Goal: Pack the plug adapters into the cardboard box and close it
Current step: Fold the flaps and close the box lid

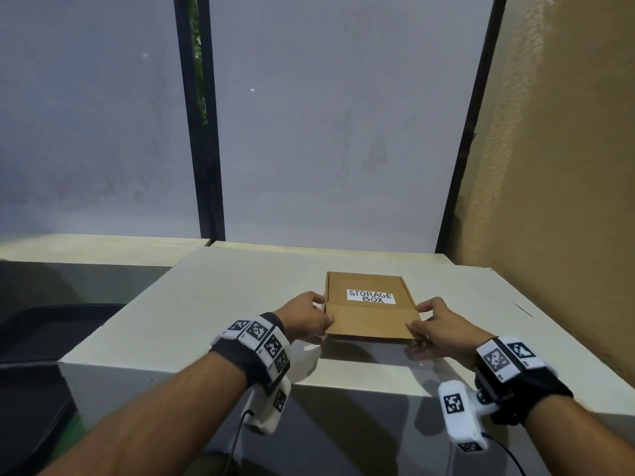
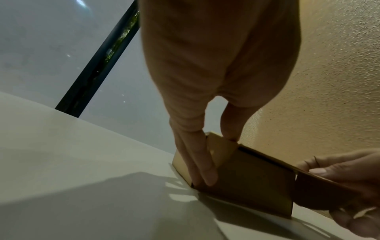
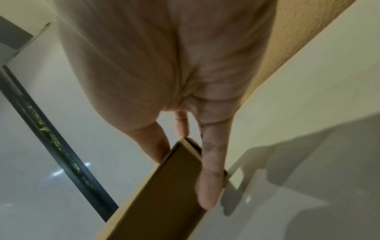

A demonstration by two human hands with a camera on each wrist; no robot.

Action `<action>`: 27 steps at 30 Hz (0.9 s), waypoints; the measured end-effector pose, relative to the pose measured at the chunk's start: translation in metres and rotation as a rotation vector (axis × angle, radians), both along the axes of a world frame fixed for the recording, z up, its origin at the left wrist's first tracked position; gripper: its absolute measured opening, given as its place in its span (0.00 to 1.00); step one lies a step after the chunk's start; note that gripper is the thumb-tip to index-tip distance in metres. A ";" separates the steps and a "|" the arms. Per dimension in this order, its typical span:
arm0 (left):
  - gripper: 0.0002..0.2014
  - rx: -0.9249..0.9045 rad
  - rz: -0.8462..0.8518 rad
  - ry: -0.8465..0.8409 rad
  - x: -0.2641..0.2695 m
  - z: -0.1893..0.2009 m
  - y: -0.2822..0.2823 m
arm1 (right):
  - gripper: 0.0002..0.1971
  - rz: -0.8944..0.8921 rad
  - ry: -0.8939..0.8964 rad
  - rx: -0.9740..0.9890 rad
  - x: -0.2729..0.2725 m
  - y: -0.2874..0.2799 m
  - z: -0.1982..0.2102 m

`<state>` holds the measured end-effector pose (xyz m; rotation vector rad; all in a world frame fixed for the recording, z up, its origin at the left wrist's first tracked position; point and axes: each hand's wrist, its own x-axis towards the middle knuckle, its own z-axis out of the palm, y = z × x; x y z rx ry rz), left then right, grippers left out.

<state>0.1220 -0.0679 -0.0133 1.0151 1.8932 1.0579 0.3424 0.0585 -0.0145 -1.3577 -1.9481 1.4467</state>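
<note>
A flat brown cardboard box (image 1: 371, 321) with a white "STORAGE BOX" label (image 1: 370, 297) lies on the white table (image 1: 206, 304), its lid down. My left hand (image 1: 321, 312) pinches the box's front left corner and my right hand (image 1: 417, 317) pinches the front right corner. In the left wrist view my left hand's fingers (image 2: 205, 172) press along the side of the box (image 2: 246, 178) beside a small raised side flap (image 2: 220, 146), and the right hand (image 2: 329, 175) grips the far end. In the right wrist view thumb and fingers (image 3: 207, 186) clamp the box edge (image 3: 168, 186). No plug adapters show.
A textured tan wall (image 1: 549, 201) runs close along the table's right side. Frosted window panes with dark frames (image 1: 206, 149) stand behind. A dark tray-like object (image 1: 41, 338) sits lower at the left. The table's front edge (image 1: 343, 383) is just under my wrists.
</note>
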 end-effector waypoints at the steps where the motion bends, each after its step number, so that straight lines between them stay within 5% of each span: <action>1: 0.23 0.004 0.001 0.012 -0.001 -0.001 0.001 | 0.19 -0.008 0.015 -0.027 -0.001 -0.001 0.000; 9: 0.25 -0.036 -0.020 -0.007 0.001 0.002 0.002 | 0.19 -0.036 -0.014 -0.102 -0.007 0.004 -0.002; 13: 0.23 -0.043 -0.024 0.014 0.002 0.003 0.001 | 0.06 -0.055 0.001 -0.138 -0.005 0.006 -0.008; 18: 0.25 -0.092 -0.032 0.078 -0.001 0.004 0.004 | 0.05 -0.056 -0.032 -0.158 -0.002 0.011 -0.006; 24: 0.38 -0.109 -0.109 0.344 -0.005 0.006 0.009 | 0.21 -0.024 -0.032 -0.139 -0.002 0.016 0.000; 27: 0.35 -0.123 -0.176 0.475 -0.007 0.008 0.011 | 0.11 0.006 0.015 -0.230 0.001 0.014 -0.001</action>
